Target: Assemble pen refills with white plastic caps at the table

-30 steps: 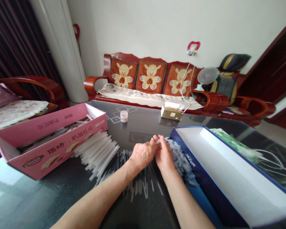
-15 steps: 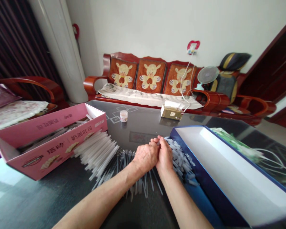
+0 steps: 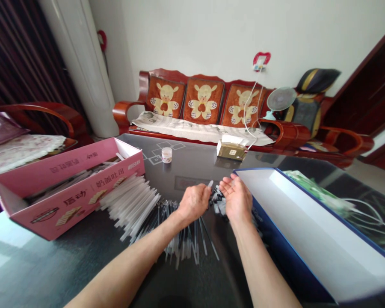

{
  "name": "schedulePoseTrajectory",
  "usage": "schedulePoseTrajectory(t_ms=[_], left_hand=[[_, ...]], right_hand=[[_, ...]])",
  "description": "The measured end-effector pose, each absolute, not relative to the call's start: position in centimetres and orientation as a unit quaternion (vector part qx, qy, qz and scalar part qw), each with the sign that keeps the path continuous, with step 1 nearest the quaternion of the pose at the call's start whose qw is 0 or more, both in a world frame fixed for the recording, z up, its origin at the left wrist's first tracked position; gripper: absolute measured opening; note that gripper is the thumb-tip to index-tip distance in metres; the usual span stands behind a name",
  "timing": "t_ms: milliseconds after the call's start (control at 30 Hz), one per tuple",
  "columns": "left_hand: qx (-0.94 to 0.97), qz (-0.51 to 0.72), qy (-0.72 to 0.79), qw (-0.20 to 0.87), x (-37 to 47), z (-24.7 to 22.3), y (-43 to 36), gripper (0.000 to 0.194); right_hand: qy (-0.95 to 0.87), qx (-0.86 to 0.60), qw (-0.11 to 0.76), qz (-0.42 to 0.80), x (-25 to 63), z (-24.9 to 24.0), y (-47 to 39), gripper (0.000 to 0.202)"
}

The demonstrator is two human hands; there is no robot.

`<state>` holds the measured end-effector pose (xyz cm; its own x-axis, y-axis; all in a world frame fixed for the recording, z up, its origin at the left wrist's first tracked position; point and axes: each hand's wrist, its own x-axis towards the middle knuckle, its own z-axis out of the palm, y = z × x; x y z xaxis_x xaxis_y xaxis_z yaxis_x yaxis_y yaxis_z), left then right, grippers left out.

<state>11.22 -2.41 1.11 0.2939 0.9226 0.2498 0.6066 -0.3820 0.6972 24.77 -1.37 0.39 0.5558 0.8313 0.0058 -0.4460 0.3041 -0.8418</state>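
My left hand (image 3: 194,201) is closed on a small whitish translucent piece (image 3: 210,183) whose tip sticks out past the fingers. To its right, my right hand (image 3: 238,197) is open, palm turned up and fingers slightly curled, with nothing visible in it. Small translucent and black caps (image 3: 219,204) lie between and behind the hands. Thin dark-filled refills (image 3: 186,241) are spread under and beside my left wrist. A stack of whitish translucent tubes (image 3: 133,205) rests left of them.
A pink box (image 3: 83,199) holding more tubes stands at the left. The long blue box (image 3: 295,226) with a white inside is at the right. Further back are a small round tub (image 3: 167,155), a tissue box (image 3: 231,150) and a green bag with cable (image 3: 321,194).
My hands were together and have moved apart. My right hand has shifted right and opened; the whitish tip now shows at my left hand.
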Motion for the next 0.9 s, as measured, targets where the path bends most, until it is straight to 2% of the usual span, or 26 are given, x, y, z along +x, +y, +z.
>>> schedulePoseTrajectory(t_ms=[100,233,300,400,567,633,767,900], left_hand=[[0.702,0.383,0.531,0.279,9.4,1.5,-0.8,0.039],[0.649,0.430,0.543,0.314,7.6,1.9,0.8,0.042],[0.642,0.437,0.541,0.322,7.1,1.8,1.2,0.041],[0.637,0.437,0.542,0.330,7.0,1.5,1.5,0.040],[0.637,0.427,0.547,0.335,7.2,1.3,1.4,0.039],[0.640,0.418,0.548,0.339,7.3,1.2,1.3,0.039],[0.644,0.400,0.554,0.343,7.4,0.8,1.4,0.039],[0.651,0.390,0.556,0.339,7.6,0.4,1.4,0.040]], right_hand=[[-0.336,-0.515,0.675,0.407,24.7,0.7,-1.9,0.030],[-0.516,-0.580,0.497,0.387,24.1,0.7,-2.8,0.012],[-0.591,-0.584,0.438,0.343,23.9,0.4,-3.0,0.009],[-0.628,-0.603,0.407,0.277,24.5,-0.2,-2.8,0.006],[-0.609,-0.651,0.436,0.127,27.5,-0.6,-2.3,0.009],[-0.629,-0.666,0.396,0.070,28.5,-0.6,-2.3,0.009],[-0.644,-0.720,0.256,-0.038,29.0,-0.9,-2.3,0.003],[-0.634,-0.734,0.214,-0.115,28.5,-1.7,-2.2,0.010]])
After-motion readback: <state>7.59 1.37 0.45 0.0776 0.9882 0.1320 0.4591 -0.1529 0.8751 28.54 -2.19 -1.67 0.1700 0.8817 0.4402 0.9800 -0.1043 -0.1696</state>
